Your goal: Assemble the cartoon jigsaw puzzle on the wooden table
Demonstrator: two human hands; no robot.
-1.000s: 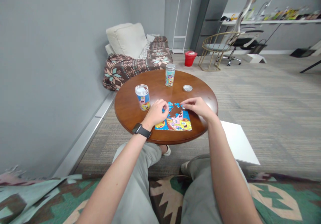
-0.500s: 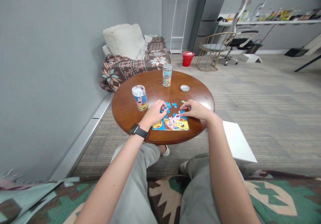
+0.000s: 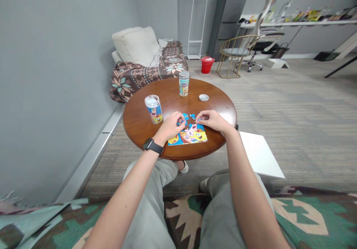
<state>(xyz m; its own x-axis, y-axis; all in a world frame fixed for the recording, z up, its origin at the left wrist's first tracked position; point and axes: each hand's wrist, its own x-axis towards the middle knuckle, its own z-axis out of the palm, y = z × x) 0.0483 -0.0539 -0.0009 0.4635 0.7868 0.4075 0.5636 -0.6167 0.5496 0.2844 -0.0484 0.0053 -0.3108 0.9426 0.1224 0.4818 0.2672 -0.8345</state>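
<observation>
A partly joined cartoon jigsaw puzzle lies near the front of the round wooden table, its lower rows fitted together. Several loose blue puzzle pieces lie just beyond it. My left hand, wearing a black watch, is at the puzzle's left side, fingers curled and closed round a blue piece, partly hidden. From the right, my right hand pinches a small blue piece between thumb and fingertips, above the puzzle's upper right part. An open clear jar with a cartoon label stands left of my left hand.
A lidded cartoon jar and a loose silver lid are towards the table's far side. A white board-like surface sits low at the right. Beyond are a covered sofa, a red bin and chairs.
My right hand has moved slightly up and away from the joined part, now pinching a blue piece. My left hand has stayed nearly in place. The whole view has shifted a little.
</observation>
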